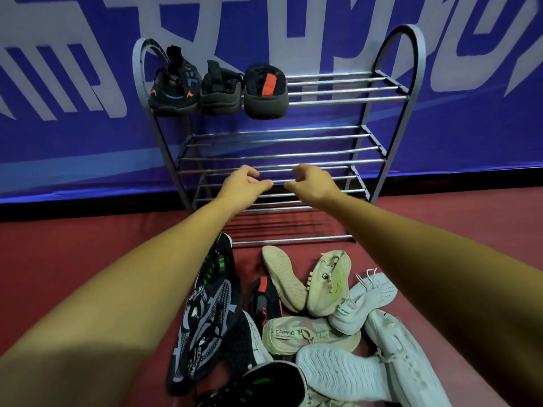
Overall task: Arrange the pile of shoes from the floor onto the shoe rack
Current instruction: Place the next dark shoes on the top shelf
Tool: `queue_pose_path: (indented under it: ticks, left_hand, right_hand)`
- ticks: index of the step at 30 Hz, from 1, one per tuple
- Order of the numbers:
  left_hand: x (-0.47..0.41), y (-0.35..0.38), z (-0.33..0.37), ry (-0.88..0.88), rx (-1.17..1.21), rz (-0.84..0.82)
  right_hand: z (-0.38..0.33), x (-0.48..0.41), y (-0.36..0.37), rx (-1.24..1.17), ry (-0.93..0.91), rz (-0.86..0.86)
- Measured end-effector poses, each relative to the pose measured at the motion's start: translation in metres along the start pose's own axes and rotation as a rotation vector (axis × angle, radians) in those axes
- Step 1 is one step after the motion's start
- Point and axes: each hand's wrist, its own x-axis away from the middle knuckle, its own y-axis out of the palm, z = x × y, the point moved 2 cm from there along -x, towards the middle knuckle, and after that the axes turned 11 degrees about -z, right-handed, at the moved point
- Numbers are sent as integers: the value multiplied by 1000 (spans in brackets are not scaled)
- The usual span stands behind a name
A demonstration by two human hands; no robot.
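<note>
A grey metal shoe rack (pixel 346 98) with chrome bars stands against the blue wall. Three dark shoes sit at the left of its top shelf: a black one with orange marks (pixel 173 86), a plain black one (pixel 220 89), and one with a red patch (pixel 266 89). On the floor in front lies a pile: a black-and-grey sneaker (pixel 202 327), a black shoe with green laces (pixel 219 259), beige shoes (pixel 327 282) and white shoes (pixel 402 356). My left hand (pixel 244 183) and right hand (pixel 311 183) hover before the lower shelves, fingers loosely curled, holding nothing.
The floor (pixel 455 230) is dark red. A blue banner wall (pixel 88 142) with large white lettering runs behind the rack. The rack's middle and lower shelves (pixel 279 151) hold no shoes, and the right part of the top shelf is bare.
</note>
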Motion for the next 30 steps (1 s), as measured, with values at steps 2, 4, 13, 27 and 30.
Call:
queue_pose_path:
  ticks: [2,4,13,27,30]
  left_hand:
    - [7,11,-18,-43,-98,-53]
    - [14,25,-41,-83,-168,-107]
    - [31,78,-137,-228,-454,-451]
    - [17,108,-229,-268,-763,-526]
    - [19,118,-237,-256,-857,-528]
  right_hand:
    - [10,4,15,84,33,-46]
    - [21,6,35,133,60,-89]
    - [72,0,131,390,137,-379]
    - [130,-19,236,404,302,-598]
    - [132,-21,243,470,302,-511]
